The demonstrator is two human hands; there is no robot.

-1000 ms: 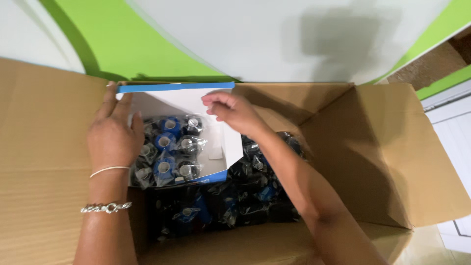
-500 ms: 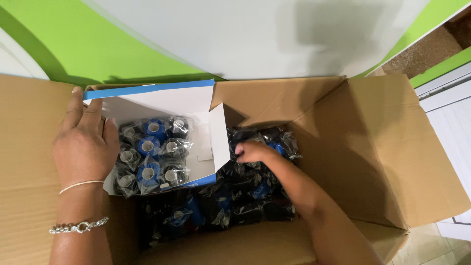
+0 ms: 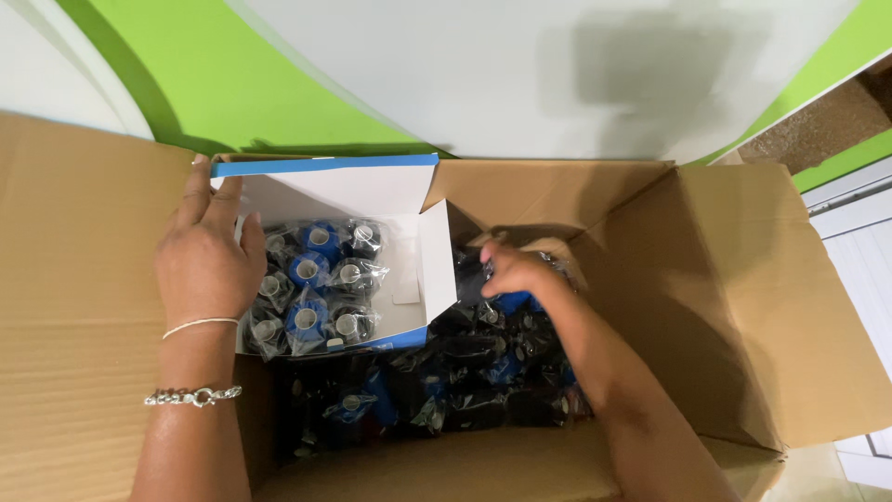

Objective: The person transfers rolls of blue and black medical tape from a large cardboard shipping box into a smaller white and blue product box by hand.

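Crinkly plastic-wrapped blue and black rolls (image 3: 483,372) fill my brown corrugated cardboard carton (image 3: 743,307); my right hand (image 3: 514,271) pinches one, while my left hand (image 3: 206,260) lies open-fingered against the white-and-blue paperboard box (image 3: 334,191).

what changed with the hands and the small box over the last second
The right hand left the raised flap of the small white and blue box and dropped into the big cardboard box, where it now closes on a blue wrapped roll among the loose ones. The left hand stayed on the small box's left edge, and the rolls packed inside it look unchanged.
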